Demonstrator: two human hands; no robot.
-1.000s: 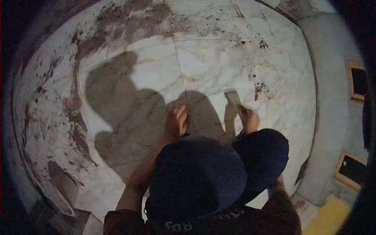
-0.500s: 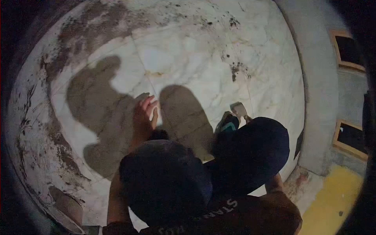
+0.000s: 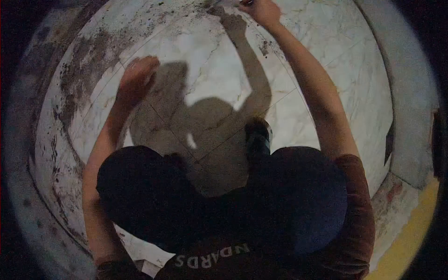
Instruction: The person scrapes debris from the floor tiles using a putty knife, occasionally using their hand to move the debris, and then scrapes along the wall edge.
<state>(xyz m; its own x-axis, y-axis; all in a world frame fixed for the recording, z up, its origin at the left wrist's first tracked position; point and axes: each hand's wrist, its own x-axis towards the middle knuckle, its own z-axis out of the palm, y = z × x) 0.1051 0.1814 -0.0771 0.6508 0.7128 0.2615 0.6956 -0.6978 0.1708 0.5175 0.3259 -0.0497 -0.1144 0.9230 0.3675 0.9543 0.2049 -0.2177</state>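
Note:
My left hand (image 3: 140, 77) is held over the pale marbled floor (image 3: 217, 56) at the upper left, its fingers loosely bent, with no object visible in it. My right hand (image 3: 264, 13) reaches to the top edge of the view with its fingers closed round a small scraper (image 3: 248, 3). Only part of this tool shows; its far end is cut off or too dim to make out. Shadows of my head and arms lie on the floor between my hands.
Dark dirt stains (image 3: 95, 51) spread over the floor's left and upper parts. My knees and a dark shoe (image 3: 258, 137) are below. A grey wall or ledge (image 3: 410, 107) runs along the right, with a yellow patch (image 3: 413, 233) at the lower right.
My right hand has gone from beside my knee up and forward with the scraper. My left hand has moved up and left. The view has shifted, and my knees are farther apart.

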